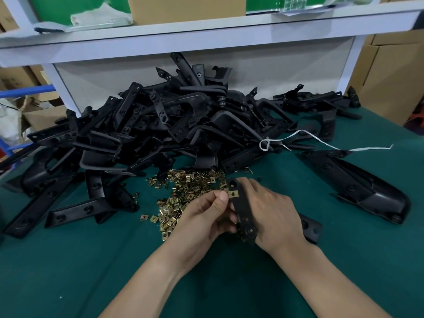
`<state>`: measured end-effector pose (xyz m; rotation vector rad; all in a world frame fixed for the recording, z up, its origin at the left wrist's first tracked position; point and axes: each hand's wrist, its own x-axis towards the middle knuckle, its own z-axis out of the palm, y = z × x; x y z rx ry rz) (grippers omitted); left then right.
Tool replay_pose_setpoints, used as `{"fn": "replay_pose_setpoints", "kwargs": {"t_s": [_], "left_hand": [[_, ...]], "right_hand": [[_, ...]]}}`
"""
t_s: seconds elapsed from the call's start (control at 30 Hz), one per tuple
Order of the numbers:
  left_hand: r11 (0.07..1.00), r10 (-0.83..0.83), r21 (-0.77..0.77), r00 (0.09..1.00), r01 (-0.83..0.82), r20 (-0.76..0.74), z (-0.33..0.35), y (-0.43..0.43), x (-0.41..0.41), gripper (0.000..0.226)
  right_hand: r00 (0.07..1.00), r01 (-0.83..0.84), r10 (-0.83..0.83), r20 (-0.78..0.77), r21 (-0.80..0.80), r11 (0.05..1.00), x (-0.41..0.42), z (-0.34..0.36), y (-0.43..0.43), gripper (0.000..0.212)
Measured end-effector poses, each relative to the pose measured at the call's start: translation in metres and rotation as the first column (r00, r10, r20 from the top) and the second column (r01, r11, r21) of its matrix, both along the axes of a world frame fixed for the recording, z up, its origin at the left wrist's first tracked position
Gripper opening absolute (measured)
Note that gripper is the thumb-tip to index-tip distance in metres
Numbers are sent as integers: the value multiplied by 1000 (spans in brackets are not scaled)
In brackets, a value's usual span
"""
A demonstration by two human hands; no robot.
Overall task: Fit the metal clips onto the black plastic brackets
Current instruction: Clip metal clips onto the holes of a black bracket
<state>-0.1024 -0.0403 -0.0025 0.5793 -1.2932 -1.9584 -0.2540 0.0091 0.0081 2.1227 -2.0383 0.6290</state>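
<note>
1. Right now the left hand (206,214) has its grip pinching one metal clip (232,193) between thumb and fingers. The clip touches the edge of a black bracket (244,212), by a hole near its far end.
2. The right hand (270,210) has its grip curled round that bracket and holds it up just above the desk (91,260).
3. I think this clip is being pushed on and is not all the way on yet. I cannot tell if the other holes on this bracket have clips.
4. Just past the hands lie lots of loose clips (183,193) on the desk, so many are left to use.
5. Farther back sits a big heap of brackets (183,115). I see no clips on them, so most of the job looks left to do.
6. A white string (321,141) lies over the right side of the heap
</note>
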Motion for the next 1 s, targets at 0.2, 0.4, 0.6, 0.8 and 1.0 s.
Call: {"fn": "replay_pose_setpoints", "kwargs": {"t_s": [0.2, 0.4, 0.6, 0.8, 1.0], "left_hand": [[999, -47, -16, 999, 47, -10, -2, -1, 1, 24], [998, -36, -43, 999, 36, -2, -2, 1, -1, 20], [998, -18, -55, 1000, 18, 11, -1, 3, 0, 19], [998, -4, -59, 1000, 5, 16, -3, 2, 0, 26], [994, 66, -91, 996, -60, 66, -3, 4, -1, 29]], "right_hand": [[1000, -16, 16, 9, -8, 1000, 0, 0, 2, 42], [1000, 10, -10, -2, 6, 1000, 2, 0, 1, 46], [999, 5, -5, -39, 9, 1000, 1, -3, 1, 48], [997, 38, -38, -61, 3, 999, 4, -5, 1, 59], [999, 30, -31, -43, -20, 999, 3, -6, 1, 48]]}}
